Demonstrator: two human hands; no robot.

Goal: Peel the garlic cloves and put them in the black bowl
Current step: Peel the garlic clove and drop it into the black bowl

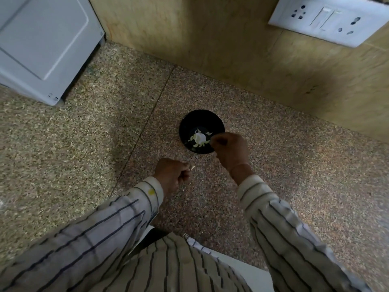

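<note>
The black bowl [202, 120] stands on the speckled stone counter and holds several pale peeled garlic cloves [199, 139]. My right hand [230, 150] hovers over the bowl's right rim. Its fingertips pinch together over the bowl on something small that hardly shows. My left hand [172, 174] is nearer to me, left of the bowl. Its fingers are curled and pinch a small pale garlic piece [192, 167] at the fingertips. A few thin bits of peel [189, 183] lie on the counter beside that hand.
A white appliance [42, 45] stands at the back left of the counter [84, 144]. The tan wall behind carries a white socket and switch plate [328, 17]. My striped sleeves fill the near part of the view.
</note>
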